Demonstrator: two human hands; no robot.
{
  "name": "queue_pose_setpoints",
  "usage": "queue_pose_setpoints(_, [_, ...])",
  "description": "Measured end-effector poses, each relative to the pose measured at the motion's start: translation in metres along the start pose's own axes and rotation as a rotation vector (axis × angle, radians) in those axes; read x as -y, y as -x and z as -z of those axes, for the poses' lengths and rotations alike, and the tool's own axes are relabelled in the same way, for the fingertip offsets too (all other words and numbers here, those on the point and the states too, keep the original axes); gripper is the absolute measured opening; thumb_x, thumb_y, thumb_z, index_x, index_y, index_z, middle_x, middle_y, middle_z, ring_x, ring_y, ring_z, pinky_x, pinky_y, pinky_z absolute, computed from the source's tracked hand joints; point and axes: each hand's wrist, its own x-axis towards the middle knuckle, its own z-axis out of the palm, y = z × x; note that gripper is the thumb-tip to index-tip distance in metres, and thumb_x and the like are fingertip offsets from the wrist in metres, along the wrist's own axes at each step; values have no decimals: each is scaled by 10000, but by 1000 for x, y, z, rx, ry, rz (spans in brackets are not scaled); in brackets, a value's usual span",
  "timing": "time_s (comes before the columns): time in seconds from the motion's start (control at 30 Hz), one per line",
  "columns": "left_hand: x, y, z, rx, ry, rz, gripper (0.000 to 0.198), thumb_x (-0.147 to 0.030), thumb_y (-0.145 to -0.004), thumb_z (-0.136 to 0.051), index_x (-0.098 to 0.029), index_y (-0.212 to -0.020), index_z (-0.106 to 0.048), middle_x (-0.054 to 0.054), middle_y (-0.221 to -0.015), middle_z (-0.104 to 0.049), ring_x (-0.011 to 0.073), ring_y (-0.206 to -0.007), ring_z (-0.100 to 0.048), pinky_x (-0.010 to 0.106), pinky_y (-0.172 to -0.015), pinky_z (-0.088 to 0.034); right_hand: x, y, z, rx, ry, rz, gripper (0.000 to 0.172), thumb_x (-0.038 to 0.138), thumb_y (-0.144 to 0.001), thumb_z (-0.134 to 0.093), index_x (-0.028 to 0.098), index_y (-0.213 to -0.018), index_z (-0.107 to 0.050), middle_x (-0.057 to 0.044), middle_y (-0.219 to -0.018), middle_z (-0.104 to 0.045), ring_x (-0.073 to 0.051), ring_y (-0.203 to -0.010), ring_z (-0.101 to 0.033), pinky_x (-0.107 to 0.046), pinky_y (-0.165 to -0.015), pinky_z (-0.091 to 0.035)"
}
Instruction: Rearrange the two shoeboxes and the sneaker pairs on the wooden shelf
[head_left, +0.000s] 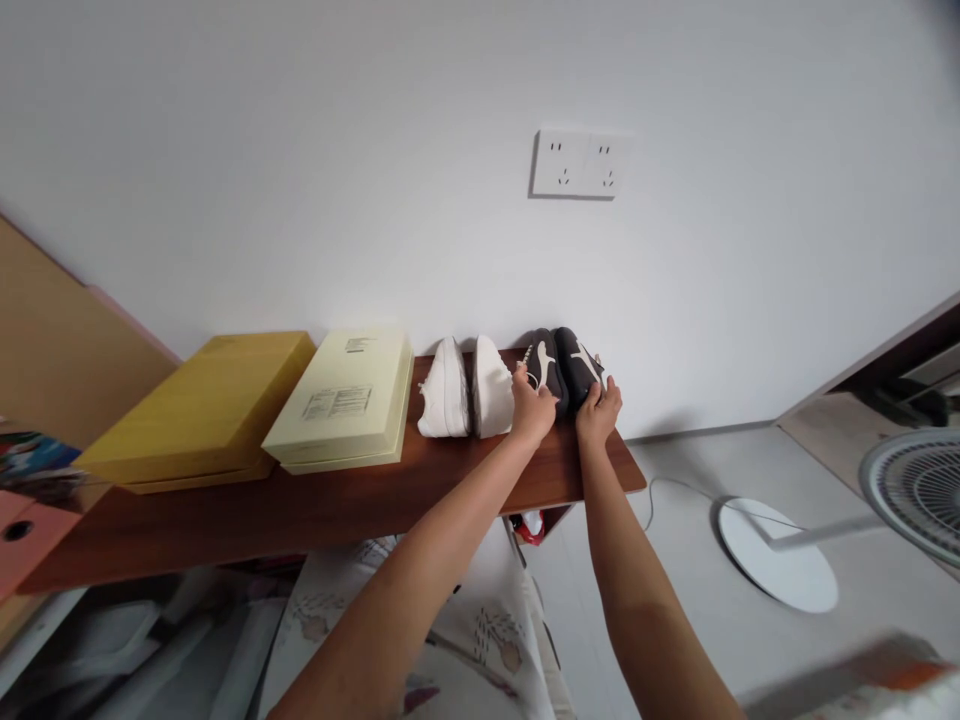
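Left hand (532, 408) and right hand (598, 412) at 12 o'clock over wooden shelf (315, 515), each in a narrow grip on the near end of one of the dark sneakers (579, 365). Fingers wrapped well over the uppers give the surest hold. White sneakers (447, 390) just beside, at 11 o'clock. Near ends hidden under hands; soles out of sight.

The printed label (337, 403) on the pale box (360, 372) is unreadably small.

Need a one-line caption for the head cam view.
Left hand and right hand on black sneakers atop a wooden shelf, beside white sneakers.
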Motion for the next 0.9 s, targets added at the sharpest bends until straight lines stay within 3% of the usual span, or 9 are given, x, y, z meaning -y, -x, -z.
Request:
queue_pose_setpoints(0.1, [-11,29,32,104,159,56,470,-417,-943,-493,-248,-1380,-455,145,-1490,-450,230,-1110,-648,358,-900,-520,0,-2,6,-97,-8,-28,533,465,-956,-364,112,-1337,-481,-230,-1366,-476,-299,-1343,-405,-513,-1109,-353])
queue_pose_setpoints(0.2, [-24,57,79,248,392,185,579,-605,-944,-359,-177,-1249,-602,177,-1374,-574,281,-1224,-585,410,-993,-462,0,-2,19,-151,-68,-83,491,442,-958,-339,94,-1260,-508,-236,-1297,-487,-284,-1233,-500,-460,-1009,-463])
queue_pose_setpoints(0.33, [-33,88,140,241,512,230,662,-670,-914,-352,-152,-1195,-653,189,-1312,-618,307,-1199,-597,426,-982,-458,3,33,45,-148,-86,-45,441,453,-933,-396,141,-1220,-518,-178,-1256,-500,-223,-1013,-613,-399,-890,-527])
queue_pose_setpoints(0.43, [-31,108,181,195,490,261,642,-671,-916,-359,-159,-1154,-666,175,-1246,-656,286,-1117,-639,393,-899,-494,5,94,64,-123,-88,21,441,495,-922,-424,178,-1218,-509,-134,-1209,-526,-189,-907,-637,-381,-839,-538])
queue_pose_setpoints(0.57, [-24,134,238,120,292,312,535,-628,-902,-464,-158,-1021,-690,150,-1058,-709,220,-910,-684,316,-767,-502,24,166,72,112,-102,79,438,527,-885,-495,178,-1142,-560,-113,-1124,-564,-152,-731,-650,-348,-717,-542])
queue_pose_setpoints(0.73, [-21,170,315,-59,9,122,345,-473,-728,-766,-180,-895,-693,43,-770,-652,125,-657,-590,247,-653,-454,72,191,61,256,-186,44,451,559,-859,-537,183,-1097,-611,-105,-1021,-653,-153,-673,-641,-352,-689,-554])
queue_pose_setpoints(0.9, [-33,184,376,-375,-170,-116,329,-507,-739,-728,-189,-796,-667,5,-678,-607,117,-592,-529,243,-619,-437,103,224,48,430,-242,-39,527,624,-798,-611,184,-1081,-670,-93,-925,-709,-191,-727,-670,-395,-738,-573])
